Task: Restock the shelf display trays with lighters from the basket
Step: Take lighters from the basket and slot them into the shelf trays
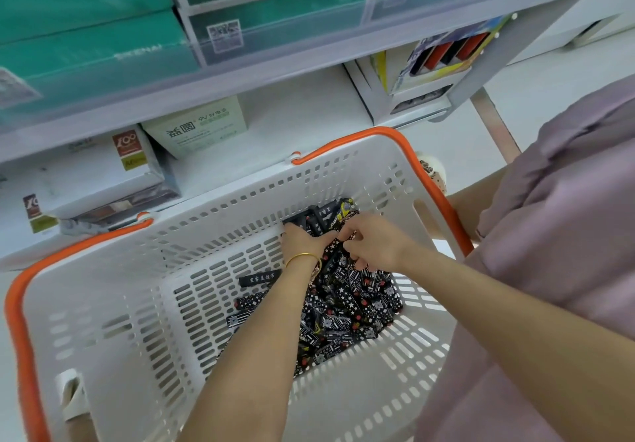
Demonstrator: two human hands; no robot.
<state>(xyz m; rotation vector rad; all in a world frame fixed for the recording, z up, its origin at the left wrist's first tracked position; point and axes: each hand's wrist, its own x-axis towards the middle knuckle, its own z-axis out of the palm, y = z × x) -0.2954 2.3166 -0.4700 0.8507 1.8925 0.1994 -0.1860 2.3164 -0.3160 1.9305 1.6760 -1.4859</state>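
Head view
Basket [103, 304]: white slotted plastic, orange rim, fills the lower frame.
Lighters [347, 307]: slim black patterned bars, too many to count, heaped right of centre in the basket.
Left hand [302, 238]: curled down into the heap; grip hidden. Gold bangle [304, 257] on the wrist.
Right hand [372, 240]: fingers pinched around a star-patterned lighter [338, 244].
Shelf [285, 111]: white, across the upper frame, with teal cartons [86, 29] upper left.

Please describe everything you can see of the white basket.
The basket is white plastic with slotted walls and floor and an orange handle along its rim. It stands open before the shelf. Black patterned lighters are heaped on its floor toward the right. Both hands, left and right, reach into the heap.
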